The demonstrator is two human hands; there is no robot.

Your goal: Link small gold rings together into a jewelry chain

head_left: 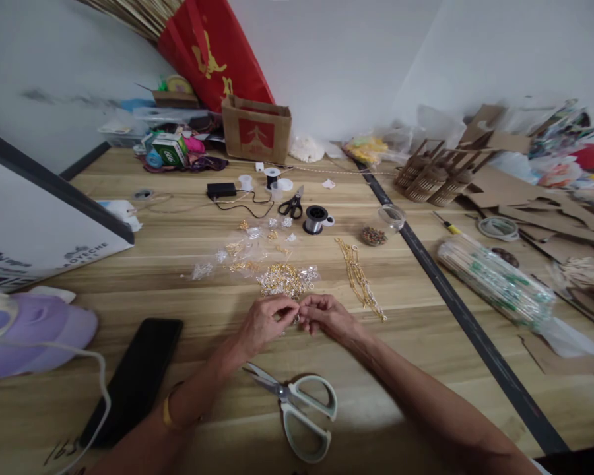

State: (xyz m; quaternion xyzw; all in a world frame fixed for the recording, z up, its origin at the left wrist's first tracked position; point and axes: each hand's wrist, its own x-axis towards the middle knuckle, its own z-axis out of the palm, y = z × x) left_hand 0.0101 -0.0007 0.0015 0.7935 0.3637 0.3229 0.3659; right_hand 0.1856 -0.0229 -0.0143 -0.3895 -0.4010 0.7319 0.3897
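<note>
Fingertips of my left hand (271, 320) and my right hand (328, 315) meet in a pinch over the table. Between them shows a small dark metal ring-like piece (296, 318), too small to name surely; both hands seem to grip it. Just beyond my fingers lies a pile of gold and silver beads (281, 280), with silver rings (309, 274) at its right side. Gold chains (357, 274) lie stretched out to the right of my right hand. White-handled scissors (297, 406) rest with blades parted, nearer to me than my hands.
A black phone (133, 379) lies left of my left forearm. Farther back are a wire spool (316, 219), black scissors (292, 204) and a jar of beads (375, 235) on its side. Wrapped sticks (495, 280) lie right of the dark strip (445, 300). A white box (49, 218) stands left.
</note>
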